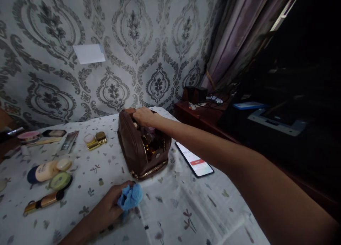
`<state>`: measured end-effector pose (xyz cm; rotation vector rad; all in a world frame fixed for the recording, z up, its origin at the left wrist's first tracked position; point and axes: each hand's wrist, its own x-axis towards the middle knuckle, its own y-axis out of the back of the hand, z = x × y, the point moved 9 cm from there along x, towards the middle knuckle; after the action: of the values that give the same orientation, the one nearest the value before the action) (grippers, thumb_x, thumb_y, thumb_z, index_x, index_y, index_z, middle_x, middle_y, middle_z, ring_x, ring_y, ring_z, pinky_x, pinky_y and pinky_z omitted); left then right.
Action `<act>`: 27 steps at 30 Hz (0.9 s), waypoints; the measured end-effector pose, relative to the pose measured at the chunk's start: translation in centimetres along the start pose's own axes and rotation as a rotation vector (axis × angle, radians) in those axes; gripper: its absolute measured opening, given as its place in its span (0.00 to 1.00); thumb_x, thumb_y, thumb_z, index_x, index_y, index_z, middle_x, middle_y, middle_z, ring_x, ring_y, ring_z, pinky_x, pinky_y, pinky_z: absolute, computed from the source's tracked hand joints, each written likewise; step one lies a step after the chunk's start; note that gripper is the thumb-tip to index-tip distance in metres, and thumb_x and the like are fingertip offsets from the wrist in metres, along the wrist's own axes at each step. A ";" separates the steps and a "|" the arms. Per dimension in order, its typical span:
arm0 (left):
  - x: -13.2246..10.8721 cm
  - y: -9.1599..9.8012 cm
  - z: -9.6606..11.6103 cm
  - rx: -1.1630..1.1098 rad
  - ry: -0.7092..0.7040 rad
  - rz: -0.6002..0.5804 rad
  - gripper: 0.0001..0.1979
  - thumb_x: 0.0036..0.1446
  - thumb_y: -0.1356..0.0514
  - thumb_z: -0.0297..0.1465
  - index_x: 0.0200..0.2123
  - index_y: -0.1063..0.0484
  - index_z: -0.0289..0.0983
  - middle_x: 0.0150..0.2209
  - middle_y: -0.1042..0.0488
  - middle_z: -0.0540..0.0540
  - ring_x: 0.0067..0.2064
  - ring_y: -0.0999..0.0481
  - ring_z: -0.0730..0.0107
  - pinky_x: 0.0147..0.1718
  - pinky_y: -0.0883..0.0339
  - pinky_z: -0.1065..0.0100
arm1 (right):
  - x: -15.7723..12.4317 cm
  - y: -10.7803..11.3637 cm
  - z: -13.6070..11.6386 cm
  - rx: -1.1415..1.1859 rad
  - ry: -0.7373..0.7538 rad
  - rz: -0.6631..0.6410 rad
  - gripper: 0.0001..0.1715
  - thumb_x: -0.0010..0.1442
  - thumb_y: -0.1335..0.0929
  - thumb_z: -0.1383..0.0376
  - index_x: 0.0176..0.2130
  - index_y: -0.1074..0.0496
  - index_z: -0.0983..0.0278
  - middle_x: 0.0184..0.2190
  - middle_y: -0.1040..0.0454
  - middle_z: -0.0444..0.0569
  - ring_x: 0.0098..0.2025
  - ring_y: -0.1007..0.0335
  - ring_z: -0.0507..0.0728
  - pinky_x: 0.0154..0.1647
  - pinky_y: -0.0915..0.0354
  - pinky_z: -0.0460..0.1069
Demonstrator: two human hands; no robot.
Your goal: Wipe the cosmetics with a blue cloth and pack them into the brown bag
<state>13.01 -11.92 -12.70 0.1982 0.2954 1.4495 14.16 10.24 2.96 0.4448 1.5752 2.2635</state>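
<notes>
A brown makeup bag (130, 142) stands unzipped on the patterned white sheet (160, 209), with several small cosmetics showing inside its opening. My right hand (144, 117) reaches over to the bag's far end, its fingers bent at the rim; the fingertips are hidden, so I cannot see what they hold. Close to the bag's near left corner, my left hand (117, 198) is closed around a crumpled blue cloth (130, 197). A phone (197, 159) with a lit screen lies right of the bag, under my right forearm.
At left lie a lotion bottle (44, 171), a green round compact (60, 181), a gold-and-black tube (44, 202), a grey tube (69, 141), a gold-trimmed compact (96, 141) and a pink round case (28, 135). A reddish-brown table (197, 111) with cables adjoins the right side.
</notes>
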 end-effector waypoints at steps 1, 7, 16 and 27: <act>0.0 -0.1 0.1 0.001 -0.003 -0.016 0.20 0.54 0.36 0.45 0.45 0.23 0.38 0.40 0.22 0.45 0.41 0.27 0.60 0.43 0.32 0.67 | -0.1 0.1 0.1 0.002 -0.010 0.002 0.16 0.65 0.38 0.69 0.46 0.24 0.73 0.47 0.22 0.65 0.52 0.26 0.65 0.49 0.32 0.56; 0.2 -0.4 0.5 -0.037 -0.009 -0.041 0.19 0.53 0.35 0.44 0.42 0.23 0.37 0.35 0.23 0.46 0.39 0.26 0.62 0.42 0.31 0.68 | -0.4 0.3 0.4 0.020 -0.035 -0.010 0.16 0.65 0.39 0.70 0.45 0.24 0.74 0.47 0.23 0.67 0.53 0.26 0.67 0.48 0.30 0.56; 0.2 0.4 -0.5 -0.217 0.099 0.072 0.30 0.46 0.32 0.51 0.47 0.25 0.37 0.36 0.21 0.45 0.37 0.22 0.60 0.45 0.28 0.61 | -1.2 0.0 1.5 0.049 -0.060 -0.048 0.16 0.65 0.38 0.69 0.46 0.24 0.70 0.47 0.22 0.64 0.52 0.26 0.67 0.51 0.32 0.59; 1.1 1.1 -1.6 -0.112 0.078 0.217 0.30 0.43 0.31 0.48 0.47 0.24 0.38 0.44 0.20 0.42 0.47 0.23 0.53 0.50 0.28 0.58 | 0.5 -2.5 -3.4 0.146 0.210 0.038 0.18 0.60 0.36 0.75 0.49 0.25 0.76 0.54 0.28 0.70 0.60 0.36 0.72 0.63 0.48 0.70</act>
<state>11.53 -10.81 -13.98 0.0844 0.2609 1.6866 12.48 8.42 -0.56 0.2838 1.8591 2.2951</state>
